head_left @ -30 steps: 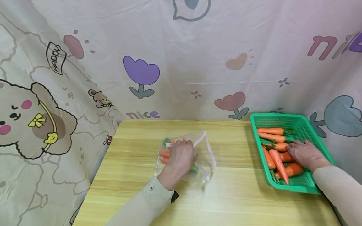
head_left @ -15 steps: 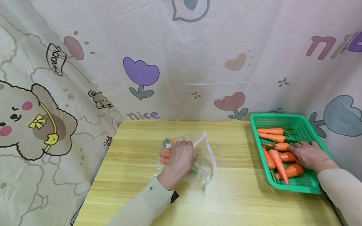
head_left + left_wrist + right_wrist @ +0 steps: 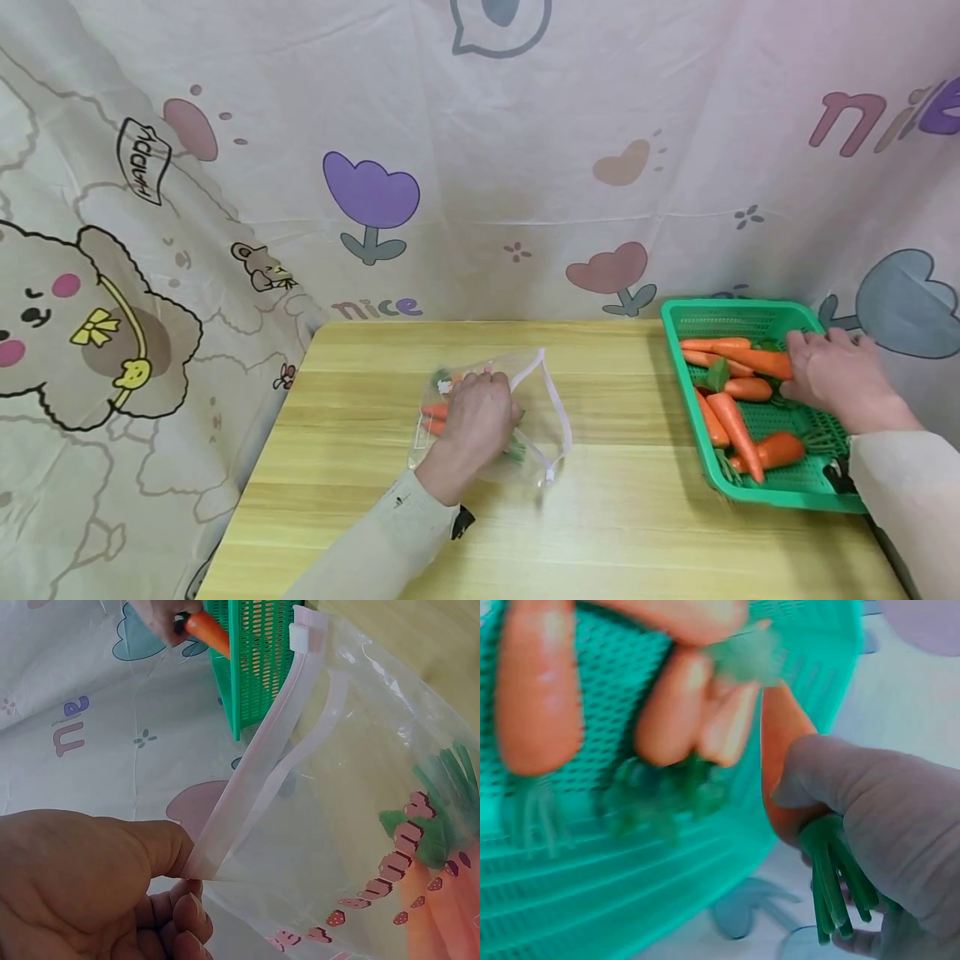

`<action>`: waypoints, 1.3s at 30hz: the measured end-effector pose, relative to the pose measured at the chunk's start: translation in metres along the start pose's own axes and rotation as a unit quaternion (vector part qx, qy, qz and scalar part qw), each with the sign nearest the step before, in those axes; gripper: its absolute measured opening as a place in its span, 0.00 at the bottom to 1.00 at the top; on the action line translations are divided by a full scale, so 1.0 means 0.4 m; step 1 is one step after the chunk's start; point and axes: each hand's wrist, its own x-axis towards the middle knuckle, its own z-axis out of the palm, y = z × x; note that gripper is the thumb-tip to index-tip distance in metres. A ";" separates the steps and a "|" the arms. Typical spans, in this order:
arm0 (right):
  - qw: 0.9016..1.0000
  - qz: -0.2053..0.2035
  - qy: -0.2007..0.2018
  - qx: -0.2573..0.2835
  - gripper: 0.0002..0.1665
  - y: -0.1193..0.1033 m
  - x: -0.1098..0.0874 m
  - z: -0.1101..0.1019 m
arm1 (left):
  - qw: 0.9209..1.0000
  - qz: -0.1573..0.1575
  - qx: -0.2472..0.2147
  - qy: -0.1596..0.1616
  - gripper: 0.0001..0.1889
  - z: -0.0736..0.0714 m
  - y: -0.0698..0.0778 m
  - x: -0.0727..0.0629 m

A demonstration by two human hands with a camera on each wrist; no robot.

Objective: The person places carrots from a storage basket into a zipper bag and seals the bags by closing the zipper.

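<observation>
My left hand [image 3: 478,421] pinches the edge of a clear zip bag [image 3: 352,802] near its pale pink zip strip. The bag lies on the table with its mouth toward the right, and carrots [image 3: 431,907] with green tops show through the plastic. Over the green basket at the right, my right hand [image 3: 840,375] grips a carrot [image 3: 780,757] near its green-stemmed end, thumb on top. That carrot's tip points left across the other carrots.
The green plastic basket [image 3: 686,433] stands at the table's right end, holding several more carrots [image 3: 738,437]. A patterned cloth [image 3: 480,167] hangs behind the wooden table [image 3: 615,533].
My right hand has taken hold of a carrot and lifted it up and slightly to the right from among the others. The left hand and the bag have stayed in place.
</observation>
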 end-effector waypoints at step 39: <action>0.915 -0.288 0.281 -0.020 0.17 -0.557 -0.075 -0.220 | 1.000 -0.018 0.002 0.003 0.11 -0.016 -0.013 0.016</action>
